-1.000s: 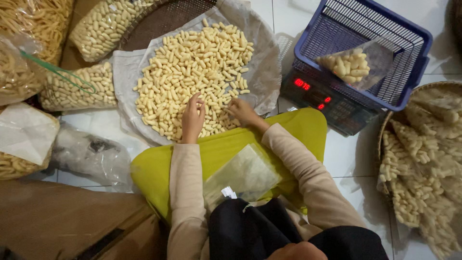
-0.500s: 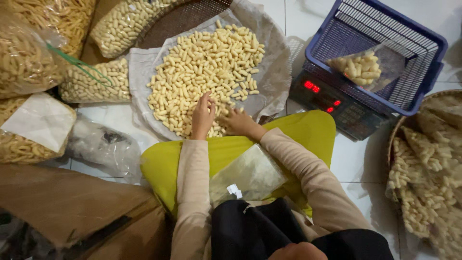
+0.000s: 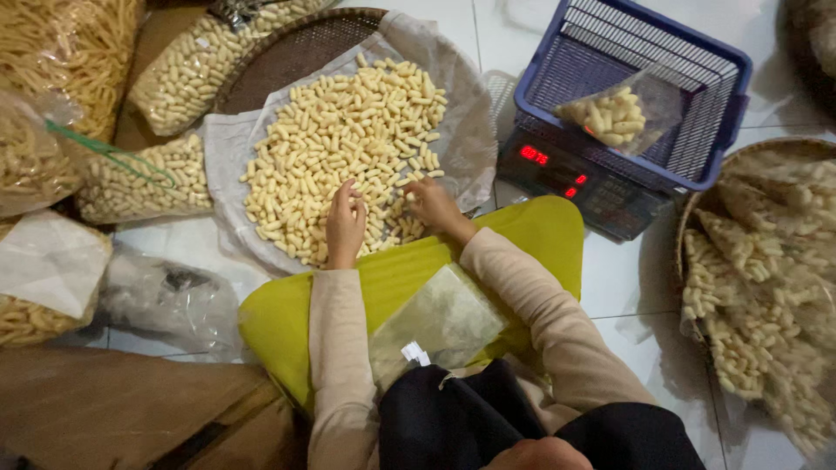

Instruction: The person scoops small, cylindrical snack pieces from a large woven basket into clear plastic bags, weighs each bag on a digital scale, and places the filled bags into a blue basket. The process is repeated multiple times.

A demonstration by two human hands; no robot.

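Observation:
A heap of pale yellow puffed snack sticks (image 3: 348,148) lies on a clear plastic sheet (image 3: 475,130) over a round woven tray (image 3: 296,52). My left hand (image 3: 345,224) rests on the near edge of the heap, fingers curled over some sticks. My right hand (image 3: 433,207) reaches into the same edge just to the right, fingers closed around a few sticks. A stack of empty clear bags (image 3: 438,324) lies on the yellow-green cloth (image 3: 522,244) across my lap.
A digital scale (image 3: 579,183) with red digits carries a blue plastic basket (image 3: 705,96) holding a small filled bag (image 3: 614,113). Another woven tray of snacks (image 3: 766,287) sits at right. Filled bags (image 3: 139,178) and a brown cardboard box (image 3: 104,418) crowd the left.
The view has shifted, so everything sits further right and lower. Both hands stay at the near edge of the heap; my right hand has closed on some sticks.

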